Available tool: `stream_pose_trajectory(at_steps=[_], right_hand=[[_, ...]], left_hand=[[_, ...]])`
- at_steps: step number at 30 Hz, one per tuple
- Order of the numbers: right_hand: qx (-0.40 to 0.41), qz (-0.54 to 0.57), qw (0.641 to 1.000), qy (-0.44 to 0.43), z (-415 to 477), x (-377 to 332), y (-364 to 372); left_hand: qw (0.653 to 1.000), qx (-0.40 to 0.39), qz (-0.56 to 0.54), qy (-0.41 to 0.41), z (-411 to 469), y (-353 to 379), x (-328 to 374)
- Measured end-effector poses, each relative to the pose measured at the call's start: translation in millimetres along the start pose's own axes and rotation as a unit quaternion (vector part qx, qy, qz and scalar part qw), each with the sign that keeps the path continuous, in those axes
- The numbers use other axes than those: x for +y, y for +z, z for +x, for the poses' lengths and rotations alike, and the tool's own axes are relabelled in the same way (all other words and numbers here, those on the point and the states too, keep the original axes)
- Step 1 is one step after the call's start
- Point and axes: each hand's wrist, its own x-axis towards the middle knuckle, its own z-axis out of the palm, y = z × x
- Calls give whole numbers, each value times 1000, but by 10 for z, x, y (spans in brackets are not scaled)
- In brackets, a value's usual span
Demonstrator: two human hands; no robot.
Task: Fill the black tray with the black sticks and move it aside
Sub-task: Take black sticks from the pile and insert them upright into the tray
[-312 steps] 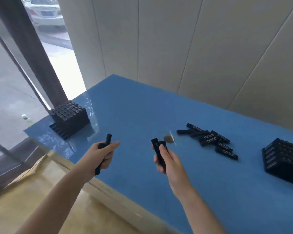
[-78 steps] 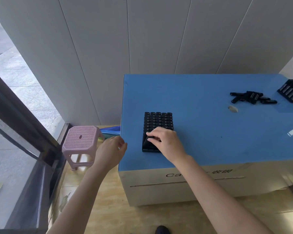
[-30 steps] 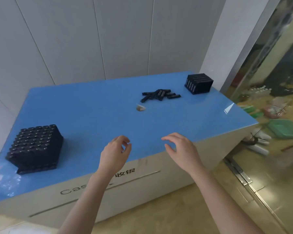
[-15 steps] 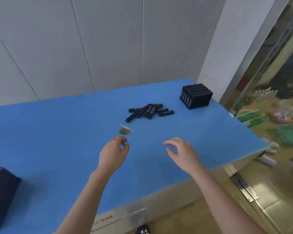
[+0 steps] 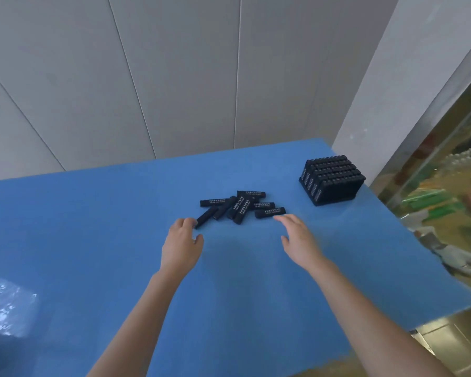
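In the middle of the blue table (image 5: 93,227) lies a loose pile of black sticks (image 5: 238,204), some lying across others. The left hand (image 5: 181,240) is loosely curled and empty, right at the near end of the closest stick (image 5: 206,216). It may be touching it, but the blur hides that. The right hand (image 5: 297,235) is spread wide and empty, just beside the right-most stick (image 5: 270,212). The black tray (image 5: 333,183) stands far right, near the table edge. A fast grab could knock the crossed sticks apart or push one away.

Print on the black sticks (image 5: 241,205) is unreadably small.
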Motion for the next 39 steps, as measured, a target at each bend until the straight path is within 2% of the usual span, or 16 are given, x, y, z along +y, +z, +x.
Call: stream_pose_trajectory(at_steps=[10, 18, 24, 31, 35, 39], right_hand=[[-88, -25, 993, -70, 712, 159, -37], [-70, -144, 972, -170, 831, 277, -46], [-71, -219, 961, -155, 809, 171, -55], [-92, -269, 953, -108, 692, 99, 45], [-112, -182, 976, -38, 673, 127, -55], [-113, 36, 993, 16, 593, 205, -176]], left_hand=[[994, -15, 83, -67, 526, 307, 136], [993, -2, 103, -52, 775, 413, 276], [976, -36, 212, -25, 910, 525, 458], [968, -98, 221, -69, 954, 560, 582], [963, -110, 238, -60, 857, 537, 556], [983, -96, 126, -93, 711, 397, 531]])
